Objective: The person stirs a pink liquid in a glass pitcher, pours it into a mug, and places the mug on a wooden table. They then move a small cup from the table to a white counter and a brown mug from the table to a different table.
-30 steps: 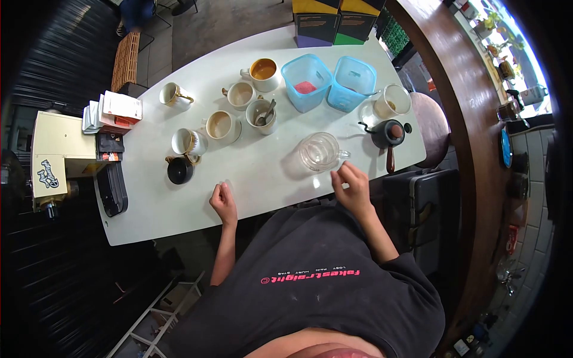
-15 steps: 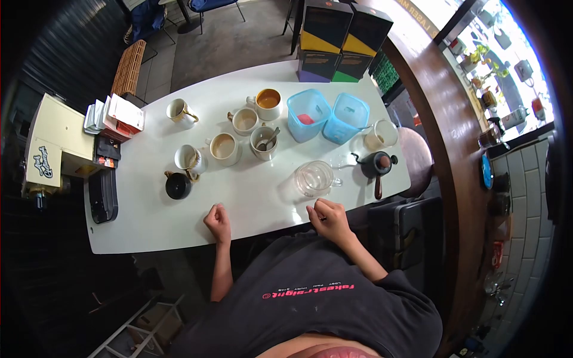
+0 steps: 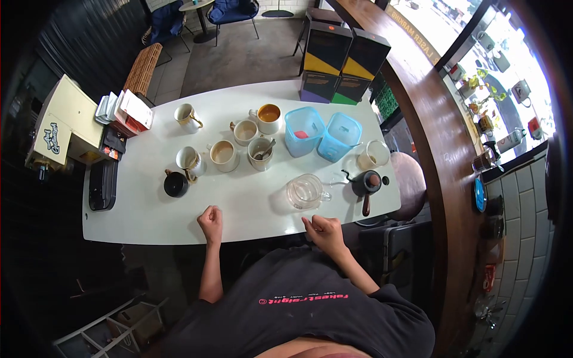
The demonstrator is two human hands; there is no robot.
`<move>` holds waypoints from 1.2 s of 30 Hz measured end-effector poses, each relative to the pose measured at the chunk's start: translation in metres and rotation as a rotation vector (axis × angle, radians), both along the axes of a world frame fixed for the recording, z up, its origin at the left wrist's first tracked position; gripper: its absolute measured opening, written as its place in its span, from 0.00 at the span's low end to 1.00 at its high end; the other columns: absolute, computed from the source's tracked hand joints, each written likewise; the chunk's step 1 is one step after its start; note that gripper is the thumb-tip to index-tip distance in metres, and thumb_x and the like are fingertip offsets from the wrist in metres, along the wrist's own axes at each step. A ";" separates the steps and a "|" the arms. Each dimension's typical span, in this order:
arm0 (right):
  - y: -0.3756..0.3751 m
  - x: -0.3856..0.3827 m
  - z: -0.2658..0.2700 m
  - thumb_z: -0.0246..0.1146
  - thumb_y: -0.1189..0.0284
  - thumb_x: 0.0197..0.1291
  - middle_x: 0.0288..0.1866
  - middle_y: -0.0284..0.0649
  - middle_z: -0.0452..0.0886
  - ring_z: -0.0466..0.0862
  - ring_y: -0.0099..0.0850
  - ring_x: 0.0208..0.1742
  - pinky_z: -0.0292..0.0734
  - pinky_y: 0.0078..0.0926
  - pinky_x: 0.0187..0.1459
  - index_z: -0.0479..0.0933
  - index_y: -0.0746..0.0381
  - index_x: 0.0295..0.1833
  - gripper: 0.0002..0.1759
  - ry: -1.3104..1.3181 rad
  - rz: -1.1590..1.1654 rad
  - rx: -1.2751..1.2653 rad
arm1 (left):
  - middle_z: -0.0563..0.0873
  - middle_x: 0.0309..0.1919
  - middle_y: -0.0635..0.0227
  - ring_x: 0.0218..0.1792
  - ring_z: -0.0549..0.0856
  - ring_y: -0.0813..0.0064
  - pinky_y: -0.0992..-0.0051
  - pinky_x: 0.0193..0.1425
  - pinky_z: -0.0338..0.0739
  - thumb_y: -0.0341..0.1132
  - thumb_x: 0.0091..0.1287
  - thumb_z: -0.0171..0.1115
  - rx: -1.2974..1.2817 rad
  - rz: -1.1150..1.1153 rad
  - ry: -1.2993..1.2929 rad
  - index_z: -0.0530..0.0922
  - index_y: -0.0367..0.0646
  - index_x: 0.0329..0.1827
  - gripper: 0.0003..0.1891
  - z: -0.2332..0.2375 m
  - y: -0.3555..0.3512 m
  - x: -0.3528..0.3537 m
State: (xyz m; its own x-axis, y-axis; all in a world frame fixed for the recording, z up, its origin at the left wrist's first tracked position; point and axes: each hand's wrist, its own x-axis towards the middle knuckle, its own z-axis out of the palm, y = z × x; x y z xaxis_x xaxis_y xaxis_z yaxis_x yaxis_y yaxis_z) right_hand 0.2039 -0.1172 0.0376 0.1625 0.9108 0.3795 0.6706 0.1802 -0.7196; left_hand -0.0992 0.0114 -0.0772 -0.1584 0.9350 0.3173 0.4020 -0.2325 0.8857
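My left hand [image 3: 210,223] is curled into a fist at the front edge of the white table [image 3: 250,210], with nothing visible in it. My right hand [image 3: 324,231] is also curled closed by the edge, just below the clear glass jug [image 3: 305,192]; nothing shows in its fingers. Beyond my left hand sits a black cup [image 3: 176,184], beside a white mug [image 3: 190,161]. Several more mugs stand mid-table, one a cream mug [image 3: 224,156] with a pale drink, another a mug [image 3: 260,154] holding a spoon.
Two blue plastic containers [image 3: 304,132] stand behind the jug. To the right are a black pot [image 3: 366,184] with a wooden handle and a glass cup [image 3: 373,156]. Stacked dark boxes [image 3: 327,48] rise at the back; a cream machine [image 3: 67,128] is at far left.
The camera view has tilted and shifted slightly, so the table appears moved. Both hands stay closed near the table edge, almost in the same place.
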 end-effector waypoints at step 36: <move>-0.081 -0.109 -0.003 0.62 0.80 0.56 0.15 0.41 0.54 0.54 0.24 0.16 0.56 0.29 0.20 0.62 0.68 0.21 0.16 0.232 0.757 -0.342 | 0.62 0.15 0.79 0.16 0.62 0.88 0.82 0.21 0.56 0.25 0.74 0.50 -0.187 0.204 -0.951 0.61 0.49 0.22 0.19 0.039 -0.356 -0.120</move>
